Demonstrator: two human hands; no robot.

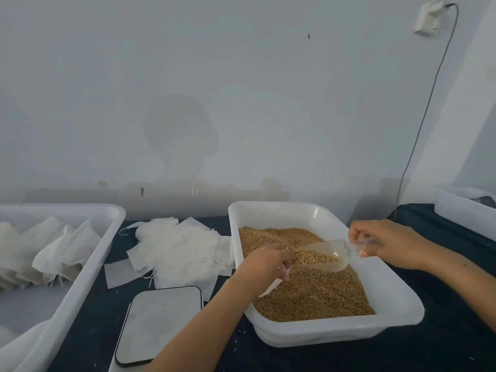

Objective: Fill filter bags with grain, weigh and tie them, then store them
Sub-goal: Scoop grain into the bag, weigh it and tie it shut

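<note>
Right hand (386, 244) pinches the scoop (326, 255) handle, tipping grain toward a bag (272, 287) our left hand (265, 260) grips over the tray (400, 315), so spills fall back; the scale (158, 323) waits beside

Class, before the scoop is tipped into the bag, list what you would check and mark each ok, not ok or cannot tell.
1. Scoop loaded with grain: ok.
2. Right hand grips the scoop handle: ok.
3. Left hand holds a filter bag: ok.
4. Bag mouth open under the scoop lip: cannot tell, the hand hides it.
5. Bag held over the grain tray, so spills fall back in: ok.
6. Scale platform free for weighing: ok; whether it is switched on: cannot tell.
</note>
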